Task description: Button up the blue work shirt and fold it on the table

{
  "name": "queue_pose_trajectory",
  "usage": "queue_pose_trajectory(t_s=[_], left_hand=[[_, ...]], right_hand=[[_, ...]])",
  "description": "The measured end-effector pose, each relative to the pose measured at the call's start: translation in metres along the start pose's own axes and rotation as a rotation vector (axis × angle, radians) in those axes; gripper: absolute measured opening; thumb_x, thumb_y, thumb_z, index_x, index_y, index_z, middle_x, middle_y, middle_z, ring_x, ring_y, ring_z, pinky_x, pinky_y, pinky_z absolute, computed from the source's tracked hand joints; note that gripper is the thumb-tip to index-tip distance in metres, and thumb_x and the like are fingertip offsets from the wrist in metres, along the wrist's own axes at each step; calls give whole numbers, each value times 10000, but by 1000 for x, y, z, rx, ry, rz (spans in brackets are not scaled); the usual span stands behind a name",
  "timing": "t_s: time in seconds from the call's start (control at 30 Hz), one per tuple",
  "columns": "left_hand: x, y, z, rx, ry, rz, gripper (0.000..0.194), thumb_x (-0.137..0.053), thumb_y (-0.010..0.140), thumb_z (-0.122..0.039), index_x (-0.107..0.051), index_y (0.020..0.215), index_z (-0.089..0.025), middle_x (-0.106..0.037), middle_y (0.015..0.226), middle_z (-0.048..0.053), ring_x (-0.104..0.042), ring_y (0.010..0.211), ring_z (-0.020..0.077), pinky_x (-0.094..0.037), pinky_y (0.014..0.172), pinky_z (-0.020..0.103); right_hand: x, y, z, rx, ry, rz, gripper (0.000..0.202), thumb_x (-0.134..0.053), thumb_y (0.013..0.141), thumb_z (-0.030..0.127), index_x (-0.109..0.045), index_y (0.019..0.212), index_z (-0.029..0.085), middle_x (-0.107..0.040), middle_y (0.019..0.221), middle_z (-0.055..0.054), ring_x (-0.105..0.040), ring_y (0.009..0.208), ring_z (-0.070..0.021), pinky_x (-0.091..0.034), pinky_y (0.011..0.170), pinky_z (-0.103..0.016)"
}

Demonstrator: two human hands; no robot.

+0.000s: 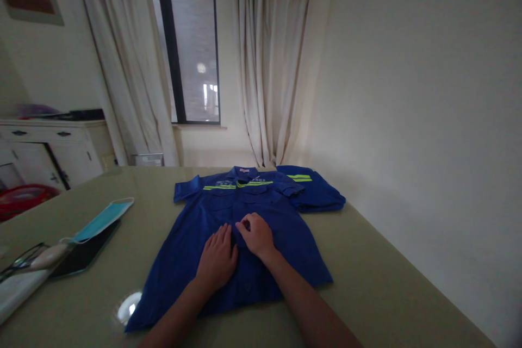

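L hand [218, 255] on blue shirt [228, 211], fingers flat, together; R hand [256, 234] at shirt placket [245, 281], fingers curled, pinch unclear. Prob. step: placket work; next needs shirt steady.

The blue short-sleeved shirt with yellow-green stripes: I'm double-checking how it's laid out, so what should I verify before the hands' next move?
1. Blue short-sleeved shirt with yellow-green stripes spread out, front up, on the greenish tabletop: ok.
2. Left hand resting on the shirt, fingers extended: ok.
3. Right hand pinching cloth or a button at the front: cannot tell; its fingers curl and hide the spot.
4. Shirt free of the folded blue garment: cannot tell; one sleeve overlaps it in this view.
5. Light-blue face mask apart from the shirt: ok, off to the left.
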State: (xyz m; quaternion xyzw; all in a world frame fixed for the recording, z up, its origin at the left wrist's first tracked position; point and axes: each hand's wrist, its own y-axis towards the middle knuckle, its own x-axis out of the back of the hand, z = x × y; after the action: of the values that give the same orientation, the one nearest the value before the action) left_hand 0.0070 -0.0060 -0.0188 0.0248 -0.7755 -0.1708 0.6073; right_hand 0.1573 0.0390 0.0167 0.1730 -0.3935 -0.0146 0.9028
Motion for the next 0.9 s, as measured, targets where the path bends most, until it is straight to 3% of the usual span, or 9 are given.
queue_pose_trajectory(t_s=[0.1,0.17,0.3,0.4,0.5,0.67,0.77,0.9], left_hand=[[2,-2,4,-16,50,102,587,-391,984,-397,-499,1478,-99,-432,1596,183,-388,1486,332,-298,1214,539],[9,1,6,-17,83,123,591,-406,977,-398,-499,1488,-117,-459,1581,173,-421,1462,337,-331,1198,538],[30,25,3,-12,187,156,520,-414,953,-227,-544,1452,-163,-626,1396,174,-619,1225,352,-551,930,502],[36,50,-1,8,218,162,401,-363,990,-215,-733,1140,-175,-704,1150,164,-686,1023,350,-577,741,449],[27,63,1,-14,194,139,430,-313,1023,-209,-741,1010,-165,-703,1057,145,-678,1008,302,-556,813,419],[0,54,17,-149,-18,46,382,-404,1044,-324,-601,1362,-248,-588,1418,87,-539,1257,264,-452,1017,416],[-4,53,21,-160,-78,86,391,-421,1031,-309,-566,1394,-299,-595,1416,52,-526,1255,267,-429,1002,441],[2,66,16,-89,-119,136,272,-471,997,-295,-655,1197,-292,-660,1218,41,-575,1127,252,-444,898,383]], right_hand=[[-8,7,6,-41,-162,87,371,-692,849,557,-702,969,206,-690,1051,-89,-650,991,-248,-455,771,-311],[-11,9,5,-59,-218,117,371,-697,829,546,-693,980,207,-686,1065,-97,-650,1001,-262,-455,764,-321],[-15,9,-7,-72,-226,62,188,-634,838,308,-696,995,223,-711,1019,-72,-664,922,-221,-420,719,-283],[-13,10,-16,-149,-128,-1,119,-623,816,257,-708,889,217,-728,889,-49,-658,802,-193,-371,664,-261],[-11,11,-22,-175,6,-76,107,-608,810,238,-667,728,206,-692,730,-15,-609,684,-158,-317,612,-253],[-10,12,-25,-185,133,-117,285,-537,837,213,-552,554,198,-584,562,21,-513,567,-122,-266,566,-251],[-11,12,-25,-187,148,-102,227,-527,843,189,-621,637,202,-623,612,20,-545,589,-127,-288,573,-242],[-12,12,-25,-157,160,-74,193,-567,818,159,-713,924,226,-702,760,12,-627,678,-144,-374,633,-221]])
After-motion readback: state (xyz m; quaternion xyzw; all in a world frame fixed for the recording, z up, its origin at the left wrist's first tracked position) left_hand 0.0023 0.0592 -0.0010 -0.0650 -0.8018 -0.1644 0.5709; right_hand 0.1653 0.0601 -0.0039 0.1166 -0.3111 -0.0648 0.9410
